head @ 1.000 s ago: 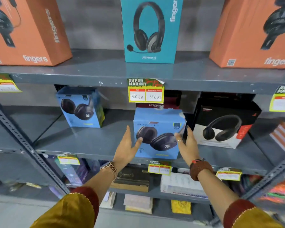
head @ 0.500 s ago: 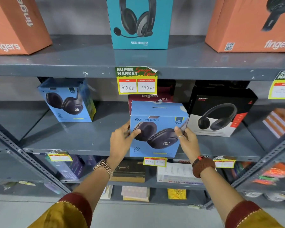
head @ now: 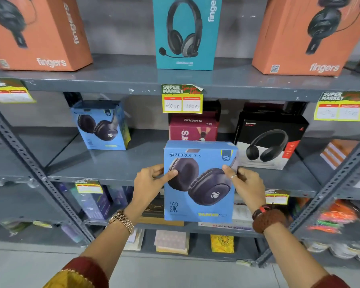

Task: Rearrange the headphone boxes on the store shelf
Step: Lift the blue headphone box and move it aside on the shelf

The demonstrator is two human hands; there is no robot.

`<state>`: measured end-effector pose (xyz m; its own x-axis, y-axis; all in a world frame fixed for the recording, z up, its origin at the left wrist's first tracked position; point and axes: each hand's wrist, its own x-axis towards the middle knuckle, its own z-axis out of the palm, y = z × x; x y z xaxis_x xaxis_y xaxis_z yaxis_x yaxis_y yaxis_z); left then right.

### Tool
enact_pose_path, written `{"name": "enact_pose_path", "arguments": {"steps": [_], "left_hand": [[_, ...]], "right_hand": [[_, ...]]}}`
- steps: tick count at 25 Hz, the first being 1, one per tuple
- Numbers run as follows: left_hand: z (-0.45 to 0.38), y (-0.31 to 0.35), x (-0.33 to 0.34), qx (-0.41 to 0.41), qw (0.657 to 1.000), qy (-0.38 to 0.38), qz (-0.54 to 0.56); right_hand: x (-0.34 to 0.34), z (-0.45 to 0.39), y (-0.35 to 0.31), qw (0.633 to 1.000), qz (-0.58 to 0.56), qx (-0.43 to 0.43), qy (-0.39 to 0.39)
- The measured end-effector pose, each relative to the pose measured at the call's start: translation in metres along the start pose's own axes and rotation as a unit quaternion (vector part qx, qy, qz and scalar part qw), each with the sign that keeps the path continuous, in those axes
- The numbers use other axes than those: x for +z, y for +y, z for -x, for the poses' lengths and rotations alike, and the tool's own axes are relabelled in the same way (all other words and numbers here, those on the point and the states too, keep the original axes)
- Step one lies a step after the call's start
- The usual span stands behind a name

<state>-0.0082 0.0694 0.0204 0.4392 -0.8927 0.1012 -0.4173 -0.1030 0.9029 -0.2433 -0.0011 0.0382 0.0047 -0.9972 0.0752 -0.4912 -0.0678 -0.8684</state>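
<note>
1. Left hand [head: 149,181] and right hand [head: 245,183] clamped on opposite side edges of light-blue square cardboard headphone box [head: 199,181], thumbs across its printed front, likely to keep it square and steady.
2. Box held upright, picture facing out, in front of grey metal middle shelf [head: 112,167], its lower half hanging below the shelf edge.
3. Behind it, maroon cardboard box [head: 192,127]; just beside, to the right, black-and-white headphone box [head: 268,140].
4. Matching blue box [head: 101,125] standing well apart at left, perhaps the intended neighbour.

boxes — orange [head: 35,32] 2 | blue [head: 200,181] 2 | teal [head: 185,32] 1 | black [head: 270,140] 1
</note>
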Motion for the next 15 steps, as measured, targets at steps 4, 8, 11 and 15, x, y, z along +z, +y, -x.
{"name": "enact_pose_path", "arguments": {"steps": [4, 8, 11, 15], "left_hand": [[-0.001, -0.029, -0.054, -0.01, 1.0, 0.016, 0.004], [-0.023, -0.07, -0.137, -0.033, 0.998, 0.051, 0.009], [-0.052, -0.103, -0.2, -0.035, 0.997, 0.067, 0.013], [-0.098, -0.14, -0.26, -0.028, 0.997, 0.073, 0.015]], "right_hand": [[0.05, 0.016, -0.028, 1.0, 0.0, -0.015, -0.023], [0.136, 0.025, -0.074, 0.997, -0.033, -0.029, -0.067], [0.21, 0.025, -0.11, 0.992, -0.061, -0.038, -0.108], [0.297, 0.014, -0.141, 0.984, -0.114, -0.043, -0.132]]}}
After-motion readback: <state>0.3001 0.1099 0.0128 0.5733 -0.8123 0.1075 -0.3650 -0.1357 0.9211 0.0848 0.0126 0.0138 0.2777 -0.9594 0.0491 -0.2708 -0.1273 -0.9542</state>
